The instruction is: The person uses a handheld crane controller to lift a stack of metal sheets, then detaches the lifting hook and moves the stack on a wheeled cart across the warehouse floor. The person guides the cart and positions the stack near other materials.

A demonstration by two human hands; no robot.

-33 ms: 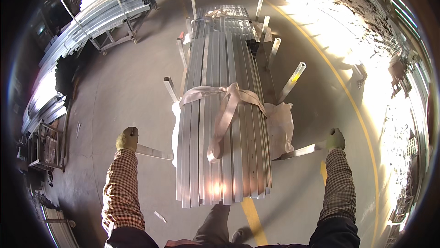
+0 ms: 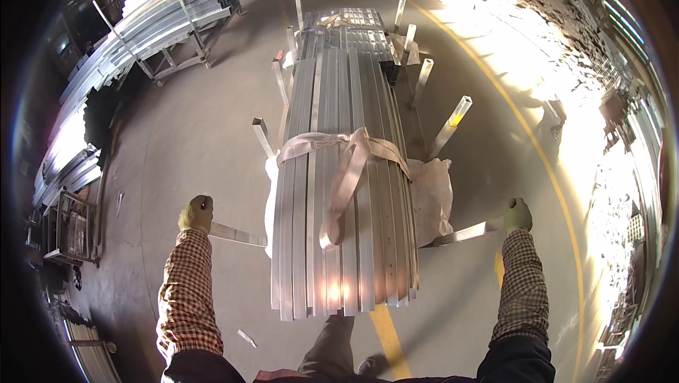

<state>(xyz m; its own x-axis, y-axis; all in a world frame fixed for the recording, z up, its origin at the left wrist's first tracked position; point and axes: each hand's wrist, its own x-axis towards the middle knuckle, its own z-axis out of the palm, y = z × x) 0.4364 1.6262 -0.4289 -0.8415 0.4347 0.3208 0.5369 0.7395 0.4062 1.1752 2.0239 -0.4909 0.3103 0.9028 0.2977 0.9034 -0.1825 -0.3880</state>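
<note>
A long cart carries a bundle of silvery metal profiles (image 2: 327, 213), its near ends toward me. A pale fabric strap (image 2: 346, 174) crosses the bundle and hangs down in a loop. My gloved left hand (image 2: 196, 215) is closed around the outer end of the left metal bar (image 2: 239, 234), which sticks out sideways from the cart. On the opposite side, my gloved right hand (image 2: 518, 215) is closed on the outer end of the right metal bar (image 2: 463, 234). The bundle hides the inner ends of both bars.
Upright square posts (image 2: 450, 128) flank the load. Racks of long profiles (image 2: 170, 15) stand at the left, with a metal frame trolley (image 2: 71, 224) nearer. Along the right runs a curved yellow floor line (image 2: 541, 144), beyond it scattered scrap (image 2: 523, 22). A small strip (image 2: 247, 338) lies on the floor.
The small strip on the floor has slid slightly toward the lower edge, and the yellow floor stripe below the cart has shifted a little. My hands keep their grip and place beside the cart.
</note>
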